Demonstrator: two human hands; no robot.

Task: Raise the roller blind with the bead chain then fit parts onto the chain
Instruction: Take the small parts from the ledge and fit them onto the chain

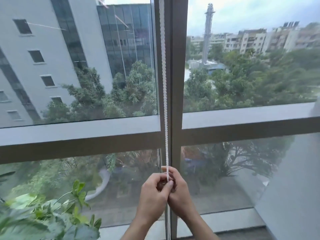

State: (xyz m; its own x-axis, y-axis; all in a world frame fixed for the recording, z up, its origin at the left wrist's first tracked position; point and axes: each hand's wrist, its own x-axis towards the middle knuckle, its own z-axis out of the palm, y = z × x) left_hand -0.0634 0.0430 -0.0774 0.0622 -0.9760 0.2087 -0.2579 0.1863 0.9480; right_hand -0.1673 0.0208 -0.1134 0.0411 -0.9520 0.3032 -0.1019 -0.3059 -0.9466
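Blind's out of view, glass bare, so the raising looks done. At six o'clock your left hand (153, 193) and right hand (178, 189) both pinch the bead chain (165, 101), hanging taut from twelve. No parts visible; fitting remains.

Your left hand (154, 193) and right hand (178, 189) covered the chain (164, 84) where they gripped it, so any part between your fingers couldn't be made out. The chain ran off the frame at 12 and 6 o'clock. At 8 o'clock the plant (43, 219) was blurred and cropped.
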